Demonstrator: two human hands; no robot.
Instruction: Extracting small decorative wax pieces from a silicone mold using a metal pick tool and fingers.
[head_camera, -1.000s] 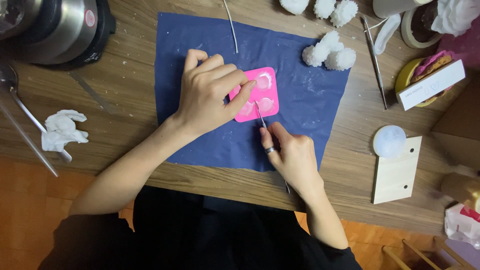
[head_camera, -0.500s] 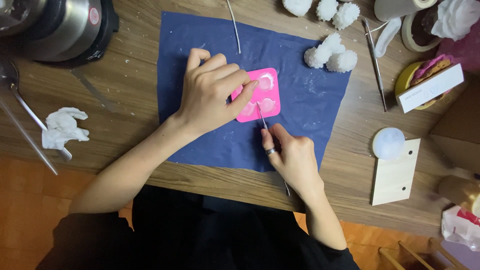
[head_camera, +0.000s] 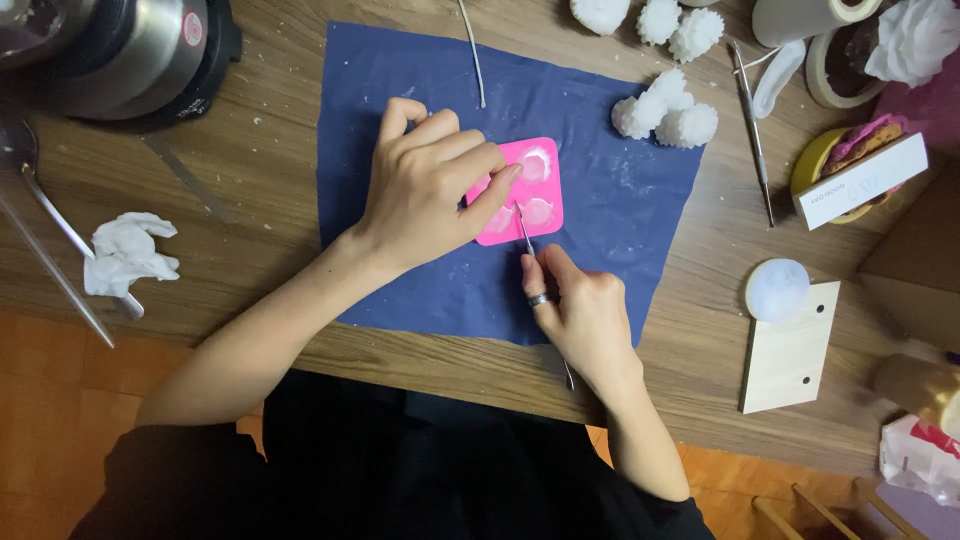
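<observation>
The left hand (head_camera: 425, 190) lies flat over the left part of a pink mould (head_camera: 525, 195), fingers together and pressing down on it, the index fingertip reaching across to the mould's middle. The right hand (head_camera: 580, 315) is closed in a pen-like pinch on a thin metal tool (head_camera: 524, 228), whose tip rests in the mould between two cavities filled with white material; the tool's back end sticks out below the wrist, past the near edge of the tabletop (head_camera: 260, 250). A ring sits on one finger of the right hand.

The mould lies near the middle of a dark blue cloth (head_camera: 600, 230) spread on the wooden tabletop and dusted with white crumbs. At the cloth's far right corner sit white fluffy clumps (head_camera: 665, 115), with three more just beyond the far edge. A thin white stick (head_camera: 472, 55) lies on the far edge of the cloth.

Right of the cloth lies a second metal tool (head_camera: 752, 130), and further right a yellow container (head_camera: 815, 160) with a white box leaning on it. Near to these, a pale round disc (head_camera: 777, 290) rests on the far corner of a small wooden board (head_camera: 790, 350).

Far left stands a steel pot (head_camera: 120, 50). A crumpled white tissue (head_camera: 125, 255) lies on the tabletop to the left, well apart from the cloth.
</observation>
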